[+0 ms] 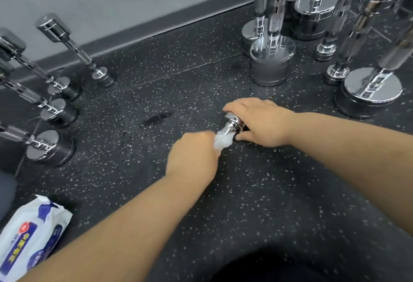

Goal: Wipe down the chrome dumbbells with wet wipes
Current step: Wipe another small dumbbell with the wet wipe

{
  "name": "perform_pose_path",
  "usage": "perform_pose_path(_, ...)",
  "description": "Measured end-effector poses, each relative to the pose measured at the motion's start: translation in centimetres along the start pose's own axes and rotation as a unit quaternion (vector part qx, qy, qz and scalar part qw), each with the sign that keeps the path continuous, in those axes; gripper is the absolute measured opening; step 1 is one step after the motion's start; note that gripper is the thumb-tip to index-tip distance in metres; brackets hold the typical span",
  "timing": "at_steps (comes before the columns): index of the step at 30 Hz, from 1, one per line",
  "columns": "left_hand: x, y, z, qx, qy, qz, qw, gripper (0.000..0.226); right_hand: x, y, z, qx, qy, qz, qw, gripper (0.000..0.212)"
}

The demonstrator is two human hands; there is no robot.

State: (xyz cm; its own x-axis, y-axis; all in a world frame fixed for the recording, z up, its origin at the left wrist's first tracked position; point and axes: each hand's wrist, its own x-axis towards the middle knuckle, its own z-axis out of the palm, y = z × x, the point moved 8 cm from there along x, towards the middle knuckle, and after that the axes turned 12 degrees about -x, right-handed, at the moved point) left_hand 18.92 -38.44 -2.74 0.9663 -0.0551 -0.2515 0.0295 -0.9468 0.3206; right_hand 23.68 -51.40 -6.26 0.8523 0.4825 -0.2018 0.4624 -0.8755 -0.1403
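The dumbbell (231,123) slants away rightward. The right hand (261,120) grasps its far end. The left hand (192,156) clenches a wipe (221,142) round the handle.

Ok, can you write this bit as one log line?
left hand: grips wet wipe on dumbbell handle | right hand: holds dumbbell head

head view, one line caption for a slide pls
Left hand wraps a wet wipe round a chrome dumbbell, right hand gripping its end, over speckled floor.
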Motion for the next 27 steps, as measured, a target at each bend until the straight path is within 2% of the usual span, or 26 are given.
perform_pose_path(2,1.6,2.2,0.4,-0.054,0.024,0.018,0.998,0.005,0.0,0.1,0.0,0.002,0.003,0.003,1.000,0.073)
perform_pose_path(5,2.4,2.1,0.9,-0.113,0.028,0.013,0.993,0.018,-0.1,0.1,0.1,0.004,0.004,0.005,1.000,0.074)
perform_pose_path(10,-0.7,-2.0,1.3,0.057,-0.047,0.008,0.997,0.029,-0.2,0.1,0.1,0.002,0.001,0.004,1.000,0.071)
perform_pose_path(12,-1.1,-2.5,1.0,0.102,-0.050,0.015,0.993,0.027,-0.1,0.1,0.0,-0.001,-0.003,0.004,1.000,0.071)
perform_pose_path(15,-0.9,-1.0,0.7,0.008,-0.005,0.054,0.998,0.016,0.1,-0.1,-0.2,-0.008,-0.007,0.003,1.000,0.071)
perform_pose_path(17,-0.3,-0.8,0.3,-0.112,0.032,0.051,0.992,0.022,0.2,-0.1,-0.3,-0.008,-0.007,0.003,1.000,0.071)
perform_pose_path(19,0.4,-2.1,-0.2,-0.278,0.067,0.002,0.958,0.027,0.2,-0.1,-0.2,-0.008,-0.013,0.005,1.000,0.072)
perform_pose_path(20,0.4,-2.8,-0.3,-0.381,0.072,-0.029,0.921,0.029,0.2,-0.1,-0.2,-0.009,-0.015,0.006,1.000,0.073)
perform_pose_path(22,0.8,-3.1,-0.1,-0.569,0.052,-0.061,0.818,0.034,0.1,-0.1,-0.3,-0.010,-0.013,0.006,1.000,0.074)
perform_pose_path(23,1.0,-3.0,0.3,-0.611,0.030,-0.073,0.787,0.033,0.2,-0.1,-0.3,-0.010,-0.015,0.006,1.000,0.074)
perform_pose_path(24,1.3,-2.9,0.5,-0.595,0.015,-0.077,0.800,0.028,0.2,-0.1,-0.3,-0.009,-0.015,0.005,1.000,0.075)
perform_pose_path(25,1.7,-3.0,0.4,-0.518,0.016,-0.067,0.853,0.020,0.3,-0.1,-0.3,-0.009,-0.014,0.005,1.000,0.075)
perform_pose_path(26,2.0,-2.9,0.1,-0.402,0.031,-0.045,0.914,0.011,0.4,-0.2,-0.3,-0.009,-0.011,0.004,1.000,0.075)
perform_pose_path(27,2.2,-2.7,-0.3,-0.276,0.047,-0.015,0.960,0.003,0.4,-0.2,-0.3,-0.009,-0.009,0.004,1.000,0.074)
